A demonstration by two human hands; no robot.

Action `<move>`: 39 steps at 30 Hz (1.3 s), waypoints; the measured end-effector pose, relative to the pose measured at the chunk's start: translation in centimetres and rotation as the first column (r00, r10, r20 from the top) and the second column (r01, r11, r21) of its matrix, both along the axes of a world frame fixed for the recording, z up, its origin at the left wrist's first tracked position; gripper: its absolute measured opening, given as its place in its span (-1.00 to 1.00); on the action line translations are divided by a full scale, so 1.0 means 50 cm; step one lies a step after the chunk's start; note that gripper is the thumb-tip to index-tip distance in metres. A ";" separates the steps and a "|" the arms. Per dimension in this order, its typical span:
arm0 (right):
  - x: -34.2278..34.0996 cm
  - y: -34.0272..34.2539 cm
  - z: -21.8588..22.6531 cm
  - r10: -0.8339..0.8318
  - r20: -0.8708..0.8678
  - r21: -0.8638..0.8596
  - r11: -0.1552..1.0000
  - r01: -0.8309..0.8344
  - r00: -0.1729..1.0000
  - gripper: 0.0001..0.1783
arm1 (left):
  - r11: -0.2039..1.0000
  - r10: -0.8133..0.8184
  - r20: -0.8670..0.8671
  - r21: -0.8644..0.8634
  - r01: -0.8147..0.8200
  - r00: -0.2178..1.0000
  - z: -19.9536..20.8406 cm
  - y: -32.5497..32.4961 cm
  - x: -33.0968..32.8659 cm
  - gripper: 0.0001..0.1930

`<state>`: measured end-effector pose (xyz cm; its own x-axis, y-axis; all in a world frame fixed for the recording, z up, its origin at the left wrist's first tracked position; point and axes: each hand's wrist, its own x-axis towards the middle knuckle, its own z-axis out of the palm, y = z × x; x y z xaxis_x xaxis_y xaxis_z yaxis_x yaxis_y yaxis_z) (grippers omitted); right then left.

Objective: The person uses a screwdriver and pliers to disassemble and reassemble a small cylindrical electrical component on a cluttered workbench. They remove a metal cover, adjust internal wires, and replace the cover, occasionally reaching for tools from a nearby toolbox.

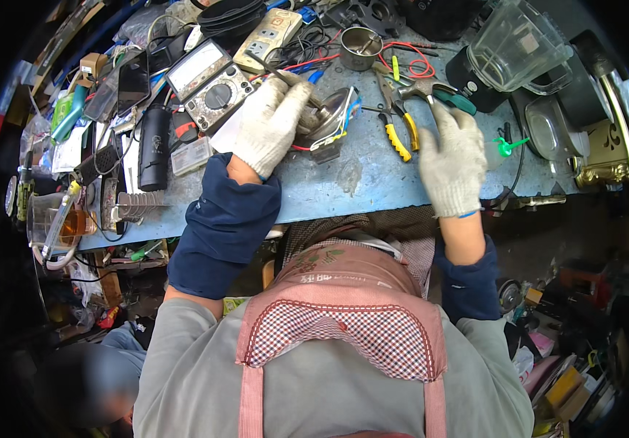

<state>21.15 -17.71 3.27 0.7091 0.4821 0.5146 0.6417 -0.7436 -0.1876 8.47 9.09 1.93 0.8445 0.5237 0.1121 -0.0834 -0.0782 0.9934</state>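
Observation:
White knit work gloves cover both hands. My left hand is closed around a round metal motor-like part, with blue, white, yellow and red wires along its right side. A dark rod sticks out past the fingers toward the upper left; how it is held is hidden. My right hand, blurred, hovers at the bench with thumb and fingers apart, its fingertips by a claw hammer. The hammer's handle is mostly hidden beneath that hand. Yellow-handled pliers lie just left of it.
An analog multimeter, a power strip and a black cylinder crowd the left. A metal cup stands at the back. To the right are a blender, a clear container and a green-tipped bottle.

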 end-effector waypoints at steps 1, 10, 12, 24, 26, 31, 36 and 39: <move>-0.017 0.027 0.002 0.148 0.058 0.166 0.974 -0.156 0.987 -0.38 | 0.994 0.006 0.032 -0.109 -0.003 0.999 0.000 0.004 0.007 -0.78; -0.077 0.201 -0.033 0.592 -0.363 0.531 0.766 -0.361 0.720 0.44 | 0.851 -0.083 0.133 -0.506 0.140 0.988 -0.024 0.048 0.018 -0.71; -0.083 0.198 -0.028 0.547 -0.389 0.530 0.791 -0.306 0.741 0.41 | 0.864 0.011 0.130 -0.500 0.056 0.991 -0.004 0.026 0.020 -0.73; -0.054 0.167 -0.063 0.673 -0.567 0.757 0.653 -0.021 0.476 -0.32 | 0.941 0.021 0.005 -0.337 -0.018 1.000 0.000 0.008 0.023 -0.72; -0.055 0.168 -0.059 0.687 -0.567 0.765 0.643 -0.017 0.454 -0.35 | 0.949 0.022 -0.032 -0.313 -0.031 0.999 0.001 0.009 0.020 -0.71; -0.054 0.171 -0.068 0.693 -0.544 0.794 0.607 0.024 0.473 -0.42 | 0.938 0.030 -0.003 -0.346 -0.029 1.000 -0.003 0.007 0.021 -0.73; -0.048 0.175 -0.079 0.669 -0.530 0.781 0.624 -0.008 0.521 -0.42 | 0.945 0.027 0.012 -0.327 -0.022 1.000 -0.016 0.016 0.023 -0.74; -0.043 0.176 -0.087 0.657 -0.539 0.770 0.638 -0.007 0.527 -0.42 | 0.940 0.025 0.009 -0.342 -0.021 1.000 -0.017 0.016 0.023 -0.74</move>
<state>18.98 -8.91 -1.06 0.8076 0.5663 0.1645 0.1841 0.0228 -0.9826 9.61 9.88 1.09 0.8314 0.5518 -0.0663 -0.0984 0.2636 0.9596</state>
